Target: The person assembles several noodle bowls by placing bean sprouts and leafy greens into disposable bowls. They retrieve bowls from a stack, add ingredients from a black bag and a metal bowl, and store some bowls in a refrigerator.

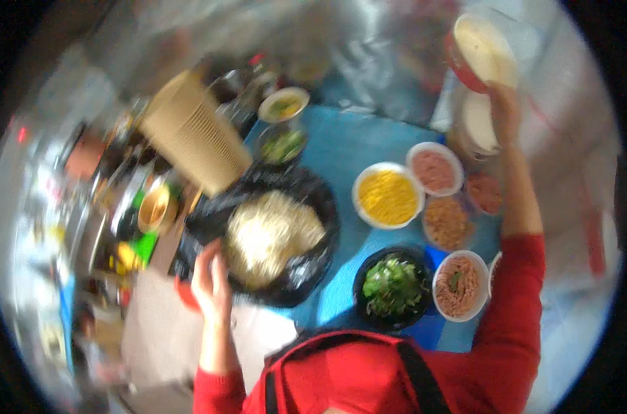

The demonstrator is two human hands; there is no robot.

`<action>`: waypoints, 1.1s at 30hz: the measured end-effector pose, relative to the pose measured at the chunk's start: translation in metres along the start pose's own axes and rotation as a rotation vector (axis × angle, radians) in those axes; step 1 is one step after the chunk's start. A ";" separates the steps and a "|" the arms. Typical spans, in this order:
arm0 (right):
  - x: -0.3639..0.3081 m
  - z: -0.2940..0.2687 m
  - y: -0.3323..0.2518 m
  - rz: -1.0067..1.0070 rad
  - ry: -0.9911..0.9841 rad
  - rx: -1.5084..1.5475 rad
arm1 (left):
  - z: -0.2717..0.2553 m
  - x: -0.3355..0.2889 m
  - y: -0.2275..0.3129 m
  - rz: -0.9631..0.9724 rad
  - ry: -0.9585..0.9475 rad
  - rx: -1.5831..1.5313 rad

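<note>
My left hand (pixel 212 283) is by the near left side of a black plastic bag (pixel 310 200), fingers stretched out and nothing seen in them. The bag lies spread around a pale heap of what looks like noodles (pixel 269 238). Out at the far right, my right hand (pixel 504 114) has its fingers at the near edge of a red-sided bowl (pixel 463 65) with a cream-coloured inside. The bowl appears tilted and gripped, though blur smears the fingertips. Just below it, partly behind my hand, stands a clear container (pixel 475 124) with whitish contents.
On the blue table (pixel 334 145) stand a bowl of yellow bits (pixel 388 198), tubs of pink minced food (pixel 435 171) and brown crumbs (pixel 448 222), shredded meat (pixel 457 285) and a black bowl of chopped greens (pixel 394 286). A tall stack of tan paper bowls (pixel 196 134) leans beyond the bag.
</note>
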State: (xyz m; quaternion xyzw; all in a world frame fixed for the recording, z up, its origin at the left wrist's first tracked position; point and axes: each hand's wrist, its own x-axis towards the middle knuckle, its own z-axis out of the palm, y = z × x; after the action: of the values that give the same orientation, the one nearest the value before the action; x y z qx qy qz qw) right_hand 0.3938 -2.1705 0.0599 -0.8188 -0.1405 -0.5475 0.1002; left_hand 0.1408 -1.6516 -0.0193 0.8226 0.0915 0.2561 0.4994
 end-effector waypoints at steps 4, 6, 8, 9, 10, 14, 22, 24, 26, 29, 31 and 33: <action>0.005 -0.031 -0.179 -0.517 -0.152 0.398 | -0.003 0.008 0.037 -0.089 -0.201 -0.715; -0.004 -0.043 -0.261 -0.723 -0.214 0.667 | -0.011 0.010 0.050 -0.182 -0.272 -0.947; -0.010 -0.054 -0.319 -0.824 -0.312 0.847 | -0.020 0.005 0.053 -0.155 -0.207 -1.000; -0.012 -0.057 -0.339 -0.844 -0.393 0.908 | -0.033 0.004 0.050 -0.193 -0.164 -0.943; -0.013 -0.053 -0.355 -0.772 -0.342 0.942 | -0.046 0.004 0.043 -0.305 -0.057 -0.904; -0.035 -0.011 -0.390 -0.334 -0.689 0.926 | -0.095 -0.006 0.003 -0.333 0.293 -0.847; -0.138 0.135 -0.445 -0.783 -1.603 0.014 | -0.075 -0.009 -0.059 -0.172 0.376 -0.215; -0.151 0.143 -0.450 -0.858 -1.663 -0.091 | -0.069 -0.007 -0.062 -0.116 0.389 -0.141; -0.164 0.137 -0.445 -0.412 -1.562 0.169 | -0.068 -0.003 -0.063 -0.108 0.382 -0.048; -0.165 0.131 -0.434 -0.265 -1.456 0.469 | -0.069 0.004 -0.059 -0.161 0.351 0.085; -0.159 0.126 -0.423 -0.186 -1.336 0.649 | -0.067 0.010 -0.055 -0.134 0.367 0.169; -0.143 0.121 -0.416 -0.086 -1.330 0.724 | -0.065 0.015 -0.053 -0.133 0.363 0.232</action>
State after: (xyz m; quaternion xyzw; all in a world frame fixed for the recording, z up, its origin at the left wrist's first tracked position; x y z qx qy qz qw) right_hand 0.3061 -1.7579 -0.1142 -0.8862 -0.3742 0.1388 0.2355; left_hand 0.1254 -1.5695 -0.0360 0.8071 0.2625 0.3543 0.3926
